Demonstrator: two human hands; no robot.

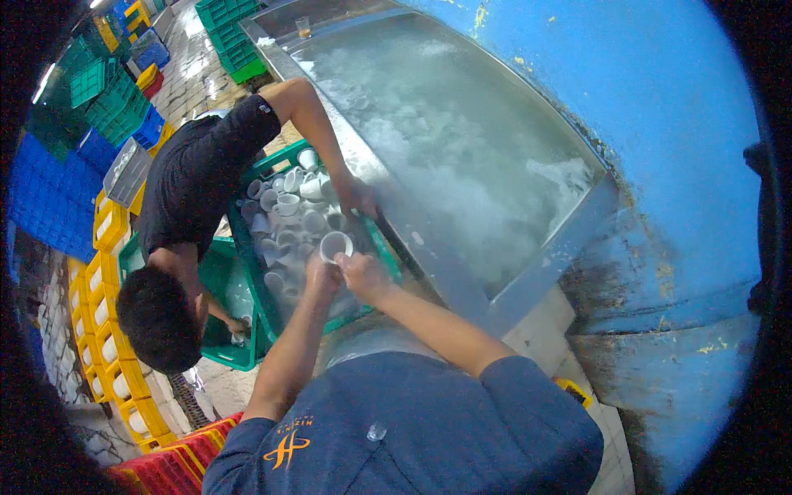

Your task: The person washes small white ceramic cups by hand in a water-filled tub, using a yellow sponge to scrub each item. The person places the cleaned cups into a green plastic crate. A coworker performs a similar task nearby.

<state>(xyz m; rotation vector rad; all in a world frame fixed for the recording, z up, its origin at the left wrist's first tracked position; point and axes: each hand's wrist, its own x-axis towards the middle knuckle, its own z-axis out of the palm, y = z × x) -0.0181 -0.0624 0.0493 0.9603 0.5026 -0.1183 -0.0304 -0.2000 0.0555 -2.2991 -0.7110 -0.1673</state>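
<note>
I see a white cup (335,245) with its round mouth facing up, grasped by both the left hand (323,272) and the right hand (365,276). It is over a green crate (386,254) with lots of jumbled cups (286,205) inside. A co-worker's hand (357,196) is at the crate's edge, near the metal tank (458,280) of cloudy water (462,124). I see their other arm reaching into a second green crate (235,356).
</note>
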